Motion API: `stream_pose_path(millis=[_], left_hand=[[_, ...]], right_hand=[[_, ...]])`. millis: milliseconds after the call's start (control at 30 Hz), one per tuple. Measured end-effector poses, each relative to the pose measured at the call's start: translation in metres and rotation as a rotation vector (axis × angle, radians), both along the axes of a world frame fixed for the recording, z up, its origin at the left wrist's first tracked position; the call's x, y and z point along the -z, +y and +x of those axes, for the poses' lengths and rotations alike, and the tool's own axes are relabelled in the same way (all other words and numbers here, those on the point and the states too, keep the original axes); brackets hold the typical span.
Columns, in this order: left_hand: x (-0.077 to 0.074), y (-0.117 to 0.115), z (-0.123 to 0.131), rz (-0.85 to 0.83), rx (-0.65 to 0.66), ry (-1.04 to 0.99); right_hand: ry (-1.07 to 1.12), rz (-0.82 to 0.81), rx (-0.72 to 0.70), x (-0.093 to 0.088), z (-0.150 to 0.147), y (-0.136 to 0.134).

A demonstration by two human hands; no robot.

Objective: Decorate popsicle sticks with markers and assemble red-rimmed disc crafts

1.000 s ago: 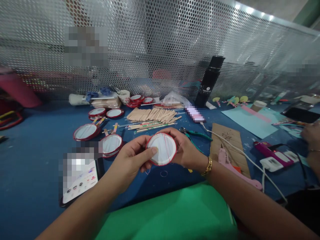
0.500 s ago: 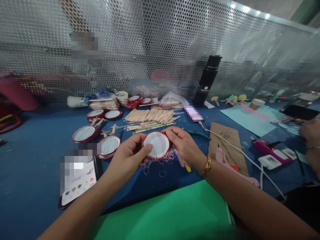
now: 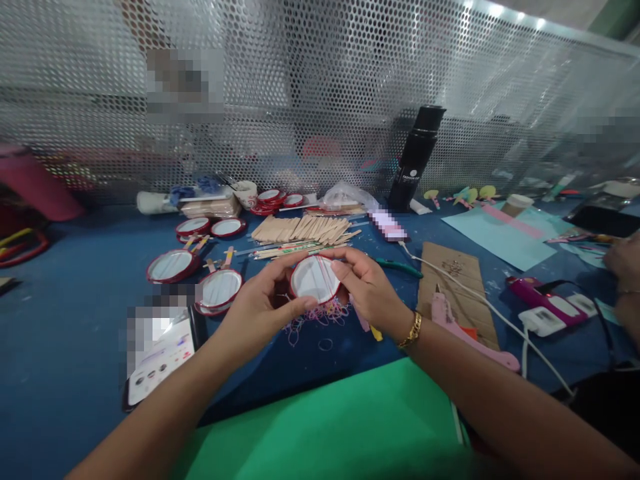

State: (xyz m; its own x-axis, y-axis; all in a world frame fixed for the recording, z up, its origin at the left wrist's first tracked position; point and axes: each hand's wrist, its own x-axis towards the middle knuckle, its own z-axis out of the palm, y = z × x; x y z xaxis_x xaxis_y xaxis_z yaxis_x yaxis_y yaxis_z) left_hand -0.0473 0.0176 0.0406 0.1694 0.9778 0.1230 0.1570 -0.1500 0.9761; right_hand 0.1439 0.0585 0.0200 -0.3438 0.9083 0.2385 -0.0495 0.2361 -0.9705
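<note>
The left hand point(image 3: 260, 308) and right hand point(image 3: 369, 288) hold a round white disc point(image 3: 313, 279) with a red rim between them, just above the blue counter point(image 3: 75, 300). Each grip is clamped on the disc, the left thumb at its lower edge and the right fingertips on its right edge. A thin red strand point(image 3: 324, 272) crosses its face. Below, a tangle of pink thread point(image 3: 320, 313) lies on the counter. Similar discs point(image 3: 220, 288) lie to the left, wooden sticks point(image 3: 305, 229) behind, and green pliers point(image 3: 400, 268) and a pink glue gun point(image 3: 450, 317) to the right. Another person's hand point(image 3: 623, 260) is at the far right.
</note>
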Motion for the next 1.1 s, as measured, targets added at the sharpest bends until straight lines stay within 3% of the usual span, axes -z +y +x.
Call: stream_pose_path(millis=[167, 300, 367, 467, 533, 633, 800, 933, 1100], left_hand=[[-0.001, 0.002, -0.001, -0.022, -0.011, -0.030], [0.003, 0.008, -0.005, -0.021, -0.130, -0.135], [0.007, 0.012, -0.008, 0.022, -0.218, -0.158], [0.012, 0.017, -0.013, 0.075, -0.313, -0.138], [0.014, 0.019, -0.014, 0.077, -0.336, -0.115], [0.016, 0.021, -0.015, 0.095, -0.325, -0.106], [0.017, 0.022, -0.014, 0.122, -0.307, -0.117], [0.018, 0.022, -0.013, 0.116, -0.329, -0.103], [0.019, 0.023, -0.014, 0.123, -0.359, -0.139]], right_hand=[[0.046, -0.031, -0.037, -0.001, -0.001, 0.000], [0.042, -0.009, -0.041, 0.001, 0.000, 0.001], [-0.045, 0.092, 0.002, 0.002, 0.001, 0.001], [-0.322, 0.376, 0.064, 0.003, 0.003, 0.001], [-0.520, 0.551, 0.050, 0.004, 0.004, 0.000], [-0.743, 0.675, -0.004, 0.006, 0.004, -0.002], [-0.953, 0.748, -0.057, 0.009, 0.004, -0.002], [-1.083, 0.734, -0.008, 0.010, 0.005, 0.002], [-1.084, 0.691, 0.061, 0.010, 0.007, 0.006]])
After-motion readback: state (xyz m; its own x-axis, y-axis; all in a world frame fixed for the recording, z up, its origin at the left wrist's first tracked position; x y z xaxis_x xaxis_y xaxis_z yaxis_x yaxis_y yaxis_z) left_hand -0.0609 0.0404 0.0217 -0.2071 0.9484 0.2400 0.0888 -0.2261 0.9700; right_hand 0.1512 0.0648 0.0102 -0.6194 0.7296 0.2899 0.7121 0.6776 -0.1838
